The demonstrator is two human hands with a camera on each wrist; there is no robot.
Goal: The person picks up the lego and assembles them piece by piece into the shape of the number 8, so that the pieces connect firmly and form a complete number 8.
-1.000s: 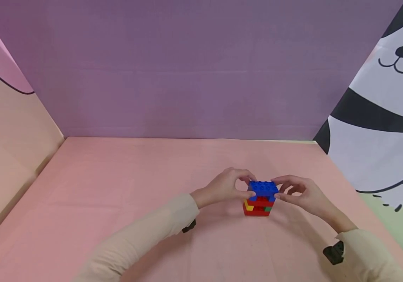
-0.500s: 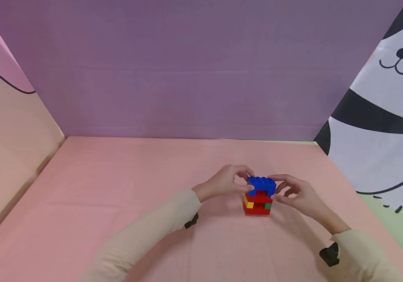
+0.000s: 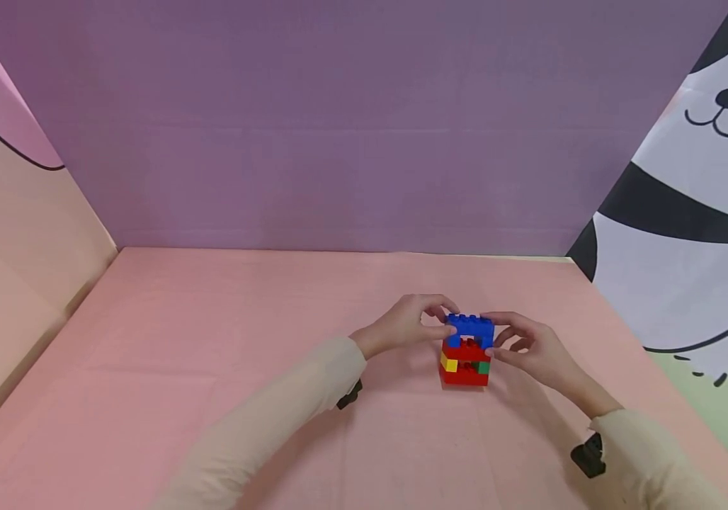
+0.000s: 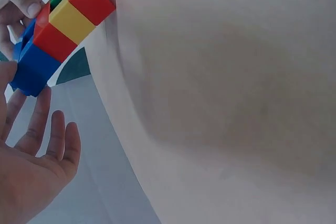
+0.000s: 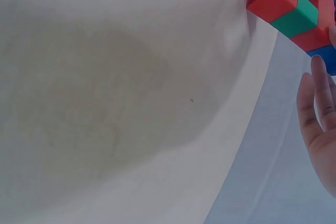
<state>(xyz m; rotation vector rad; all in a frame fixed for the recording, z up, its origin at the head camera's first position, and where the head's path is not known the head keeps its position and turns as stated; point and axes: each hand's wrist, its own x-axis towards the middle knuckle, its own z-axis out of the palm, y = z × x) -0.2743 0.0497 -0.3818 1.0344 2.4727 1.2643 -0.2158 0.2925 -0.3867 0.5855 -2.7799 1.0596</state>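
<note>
A small stack of toy building bricks stands on the pink surface, right of centre in the head view. At its base is a red brick (image 3: 464, 380), with a yellow brick (image 3: 449, 364) at the left and a green brick (image 3: 484, 368) at the right. Another red brick (image 3: 466, 353) spans these two. Topmost is a blue arch-shaped block (image 3: 474, 326), studs up, over the upper red brick. My left hand (image 3: 402, 324) pinches its left end between thumb and fingers. My right hand (image 3: 535, 343) holds the right end, thumb low at the front, index finger at the top.
The pink tabletop (image 3: 211, 340) runs back to a purple wall panel (image 3: 338, 127). A panel with a printed cartoon animal (image 3: 676, 283) borders the right side, and a beige panel (image 3: 13, 269) the left. Dark wrist-worn cameras sit below both sleeves.
The blue block has tipped back from leaning towards me to nearly upright and shifted slightly up and left. Both hands moved with it. The lower bricks stayed in place.
</note>
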